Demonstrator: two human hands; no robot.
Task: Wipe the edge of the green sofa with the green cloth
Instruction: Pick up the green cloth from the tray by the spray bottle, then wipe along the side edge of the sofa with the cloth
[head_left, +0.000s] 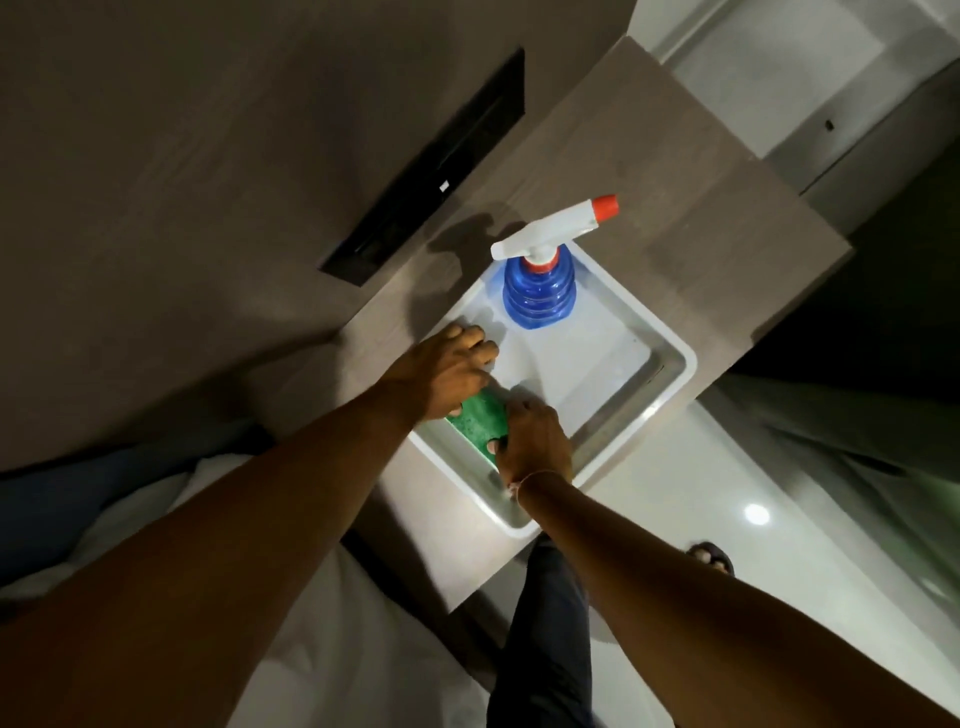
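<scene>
A folded green cloth (480, 418) lies in the near corner of a white tray (670, 387). My left hand (449, 371) rests over the cloth's far end, fingers curled down at the tray's left rim. Over its near end my right hand (532, 441) closes, with a fingertip showing on the cloth. Both hands touch the cloth while it stays low in the tray. No green sofa is in view.
A blue spray bottle (540, 296) with a white trigger and red nozzle stands in the tray's far end. The tray sits on a brown wooden table (701, 208). White bedding (135, 519) lies at lower left, glossy white floor (753, 545) at right, and a dark wall slot (431, 171) beyond.
</scene>
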